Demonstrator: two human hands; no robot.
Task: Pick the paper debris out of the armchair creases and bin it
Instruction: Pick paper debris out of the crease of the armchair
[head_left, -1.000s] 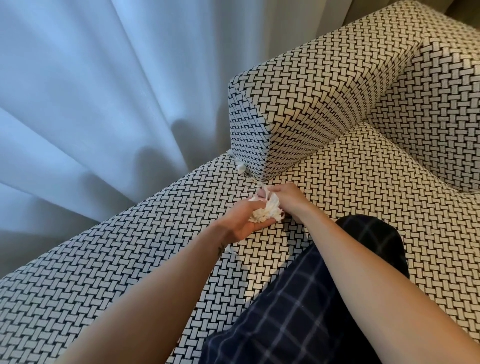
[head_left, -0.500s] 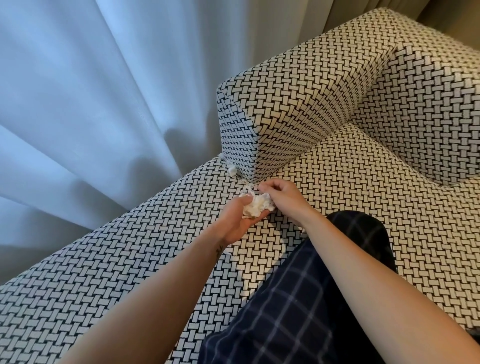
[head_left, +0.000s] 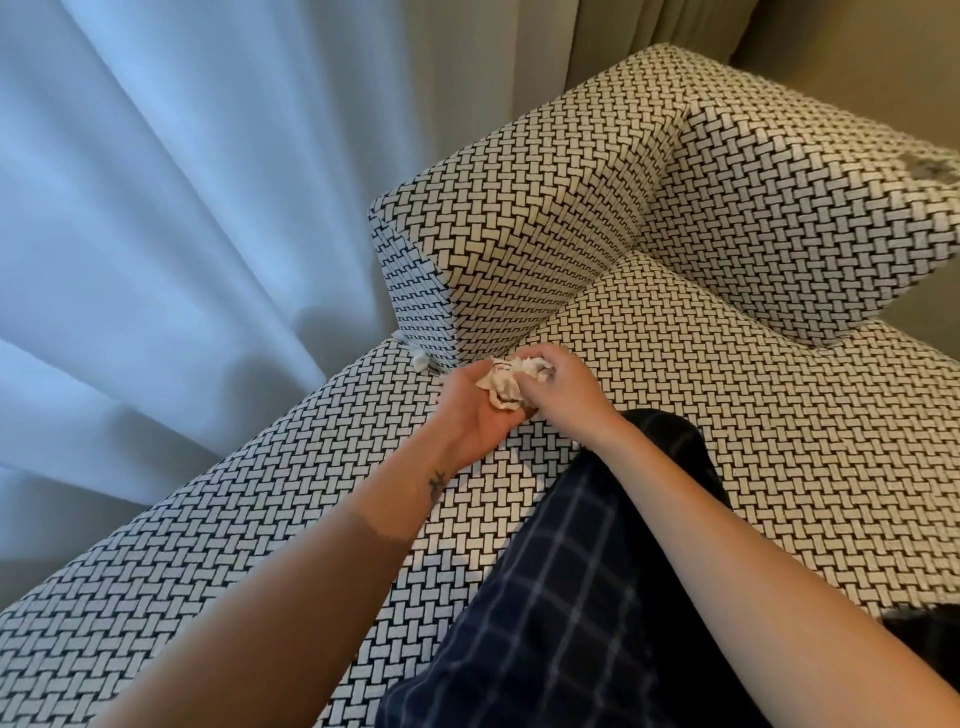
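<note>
Your right hand (head_left: 563, 397) came off crease (head_left: 551, 316) onto paper wad (head_left: 505, 383), fingers (head_left: 543, 364) grasped it, left hand (head_left: 470, 415) cupped and gripped it too.

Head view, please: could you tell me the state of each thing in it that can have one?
left hand: cupped palm up, holds the crumpled paper wad
right hand: fingers curled, pinches the wad from above
crumpled paper wad: gathered between both hands, not yet binned
paper scrap: lodged at the base of the armrest
curtain: hanging closed in folds
</note>
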